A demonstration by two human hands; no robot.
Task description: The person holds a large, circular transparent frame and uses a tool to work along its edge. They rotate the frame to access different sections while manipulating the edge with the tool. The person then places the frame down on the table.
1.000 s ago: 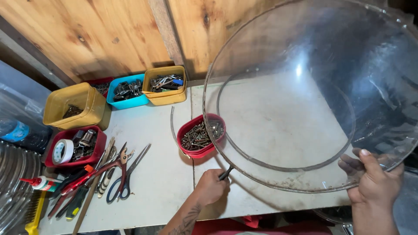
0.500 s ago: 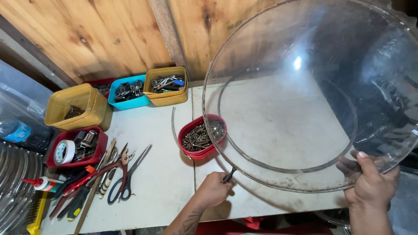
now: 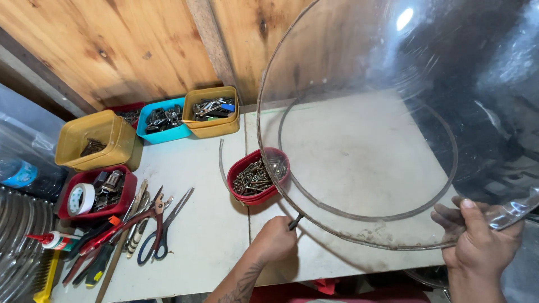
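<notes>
Under your right hand [image 3: 482,241], pinching its lower rim, the large clear plastic dome [image 3: 393,112] tilts above the bench; your left hand [image 3: 275,238] grips a dark tool [image 3: 296,221] at the rim, work unfinished.

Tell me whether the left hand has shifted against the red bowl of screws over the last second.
Cannot tell. The left hand sits just below the red bowl of screws, about as before; any apparent drift matches the camera's own motion.
</notes>
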